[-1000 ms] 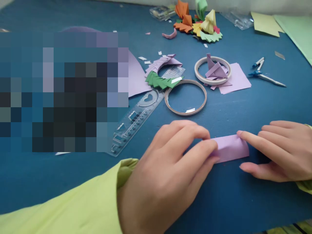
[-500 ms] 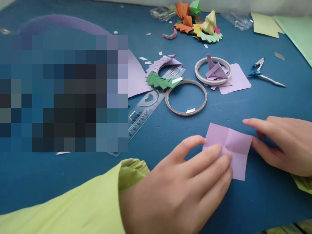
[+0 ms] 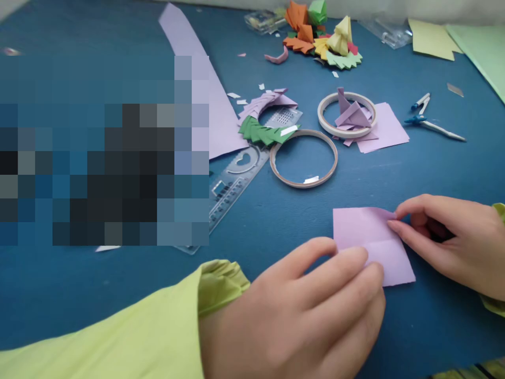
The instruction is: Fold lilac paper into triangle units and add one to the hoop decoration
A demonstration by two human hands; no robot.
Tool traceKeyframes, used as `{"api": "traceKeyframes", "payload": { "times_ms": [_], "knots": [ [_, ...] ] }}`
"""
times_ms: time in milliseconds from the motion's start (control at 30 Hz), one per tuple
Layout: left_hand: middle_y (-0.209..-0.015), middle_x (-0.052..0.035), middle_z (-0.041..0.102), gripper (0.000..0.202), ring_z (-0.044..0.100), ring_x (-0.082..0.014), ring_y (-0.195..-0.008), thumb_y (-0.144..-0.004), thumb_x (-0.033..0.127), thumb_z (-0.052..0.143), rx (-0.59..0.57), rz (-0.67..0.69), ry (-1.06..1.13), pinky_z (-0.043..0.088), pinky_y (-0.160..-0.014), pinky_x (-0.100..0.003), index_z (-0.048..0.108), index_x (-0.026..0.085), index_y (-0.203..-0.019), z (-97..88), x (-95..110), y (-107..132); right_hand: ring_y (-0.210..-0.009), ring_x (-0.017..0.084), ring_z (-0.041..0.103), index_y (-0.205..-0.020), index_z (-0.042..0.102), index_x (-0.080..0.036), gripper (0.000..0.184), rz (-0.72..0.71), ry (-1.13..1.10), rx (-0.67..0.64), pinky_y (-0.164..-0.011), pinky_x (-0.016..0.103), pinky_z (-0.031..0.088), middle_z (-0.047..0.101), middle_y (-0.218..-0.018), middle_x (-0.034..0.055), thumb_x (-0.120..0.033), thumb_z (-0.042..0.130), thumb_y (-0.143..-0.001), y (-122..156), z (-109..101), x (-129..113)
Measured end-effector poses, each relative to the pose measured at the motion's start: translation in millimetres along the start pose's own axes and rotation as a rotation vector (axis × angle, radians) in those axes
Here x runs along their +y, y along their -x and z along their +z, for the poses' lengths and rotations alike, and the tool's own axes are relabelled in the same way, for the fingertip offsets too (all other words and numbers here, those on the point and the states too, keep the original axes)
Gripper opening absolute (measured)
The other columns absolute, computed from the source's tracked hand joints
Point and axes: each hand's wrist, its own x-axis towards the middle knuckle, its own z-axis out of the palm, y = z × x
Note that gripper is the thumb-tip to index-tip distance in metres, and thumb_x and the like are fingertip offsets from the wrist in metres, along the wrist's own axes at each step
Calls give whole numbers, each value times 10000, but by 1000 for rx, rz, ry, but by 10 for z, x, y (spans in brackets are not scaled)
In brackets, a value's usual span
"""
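Note:
A small square of light purple paper (image 3: 361,229) with faint crease lines lies on the blue table in front of me. My left hand (image 3: 311,310), in a yellow-green sleeve, holds the sheet by its lower left part, bent fingers pressing on it and thumb hidden. At the upper right corner, my right hand (image 3: 445,237) pinches the paper between thumb and index finger, and that edge lifts slightly.
Beyond the hands lie a tape ring (image 3: 335,158), a tape roll (image 3: 321,113) with folded purple pieces inside, purple squares (image 3: 389,129), a folded purple-green arc (image 3: 262,129), a clear ruler (image 3: 229,197) and a compass (image 3: 440,126). Colourful paper models (image 3: 341,39) stand farther back. Pixelation covers the left.
My right thumb and index finger have closed on the paper's upper right corner. The square has turned slightly, and the long purple sheet at the left now shows a different, straighter shape.

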Motion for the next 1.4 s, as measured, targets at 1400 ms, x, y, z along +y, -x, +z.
{"api": "traceKeyframes", "payload": {
  "times_ms": [1400],
  "knots": [
    [-1244, -132, 650, 270, 618, -313, -1152, -959, 126, 464, -27, -106, -127, 514, -864, -440, 670, 60, -1120, 30, -70, -9, -961, 237, 548, -1115, 559, -62, 281, -623, 201, -51, -728, 397, 457, 634, -1081, 131, -85, 316, -975, -3, -33, 86]
  ]
}}
